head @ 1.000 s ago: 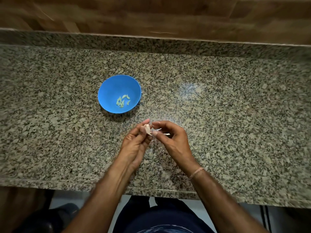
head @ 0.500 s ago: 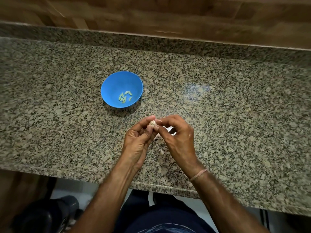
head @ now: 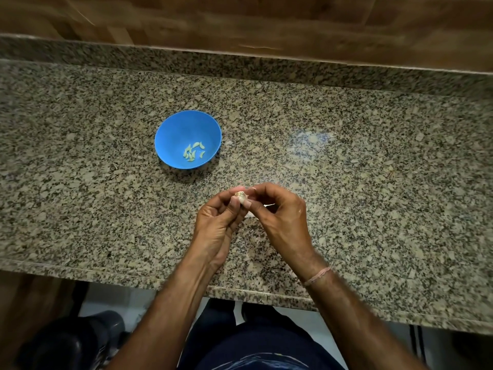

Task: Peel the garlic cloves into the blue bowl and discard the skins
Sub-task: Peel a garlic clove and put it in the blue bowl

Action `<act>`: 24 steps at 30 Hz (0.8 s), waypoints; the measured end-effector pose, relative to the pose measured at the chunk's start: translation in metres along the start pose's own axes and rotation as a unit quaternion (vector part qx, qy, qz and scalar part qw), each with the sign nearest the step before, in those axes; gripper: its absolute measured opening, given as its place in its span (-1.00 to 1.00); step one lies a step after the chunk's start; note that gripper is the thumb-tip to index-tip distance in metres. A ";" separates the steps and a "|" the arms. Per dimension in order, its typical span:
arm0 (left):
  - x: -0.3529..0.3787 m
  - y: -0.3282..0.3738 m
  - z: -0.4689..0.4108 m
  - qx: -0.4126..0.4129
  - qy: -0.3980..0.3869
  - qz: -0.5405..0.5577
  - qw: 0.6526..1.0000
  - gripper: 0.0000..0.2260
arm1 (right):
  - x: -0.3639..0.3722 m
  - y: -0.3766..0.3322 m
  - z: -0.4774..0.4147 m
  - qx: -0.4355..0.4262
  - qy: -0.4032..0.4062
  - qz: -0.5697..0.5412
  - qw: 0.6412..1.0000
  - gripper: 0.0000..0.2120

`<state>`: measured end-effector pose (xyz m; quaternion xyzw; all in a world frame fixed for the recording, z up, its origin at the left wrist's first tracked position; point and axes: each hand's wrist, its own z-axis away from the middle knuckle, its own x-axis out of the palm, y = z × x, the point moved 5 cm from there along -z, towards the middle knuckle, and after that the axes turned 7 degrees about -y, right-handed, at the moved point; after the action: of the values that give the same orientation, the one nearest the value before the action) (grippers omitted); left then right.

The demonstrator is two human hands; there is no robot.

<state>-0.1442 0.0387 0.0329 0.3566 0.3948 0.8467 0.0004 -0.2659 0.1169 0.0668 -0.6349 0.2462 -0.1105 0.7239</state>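
Where the speckled granite counter (head: 80,182) meets its polished front edge, a dark, rounded object (head: 66,343) sits below on the floor, too blurred to identify. Further right on the stone stands the blue bowl (head: 170,134), round, smooth and matte like plastic, upright and well apart from the hands. At its bottom lies a small cluster of peeled cloves (head: 193,152), pale green-yellow, slim and crescent-shaped.

Nearer the person, the left hand (head: 216,225) is raised above the counter with its fingers (head: 234,205) curled, pinching a garlic clove (head: 241,196) at the tips. The clove is small and rounded, with a dry, papery, off-white skin. The right hand (head: 280,217) meets it from the other side, with thumb and forefinger closed on the same clove and the other fingers bent. A thin, pinkish braided thread (head: 317,276) circles the right wrist.

To the right, the granite carries a soft patch of glare (head: 309,137). Along the back runs a wood-grain wall (head: 266,20), brown and streaked.
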 end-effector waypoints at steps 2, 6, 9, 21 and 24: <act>-0.001 0.000 0.000 0.001 0.003 0.001 1.000 -0.75 | 0.000 -0.003 0.002 -0.024 0.014 0.018 0.999 -0.87; -0.002 0.001 0.000 0.005 0.013 -0.008 1.000 -0.76 | 0.000 -0.003 0.002 -0.040 0.019 0.040 0.998 -0.85; -0.004 0.002 -0.002 0.007 0.020 -0.015 1.000 -0.76 | 0.000 -0.003 0.000 -0.055 0.007 0.064 0.996 -0.83; -0.004 0.011 0.003 0.052 0.057 -0.163 0.984 -0.77 | 0.003 -0.005 -0.005 -0.082 -0.010 0.157 0.984 -0.83; -0.003 0.014 0.007 0.074 0.061 -0.216 0.972 -0.79 | 0.003 -0.005 -0.008 -0.068 -0.028 0.151 0.986 -0.84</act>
<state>-0.1335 0.0327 0.0436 0.2094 0.5233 0.8153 0.1330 -0.2669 0.1076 0.0700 -0.6410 0.3258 0.0350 0.6941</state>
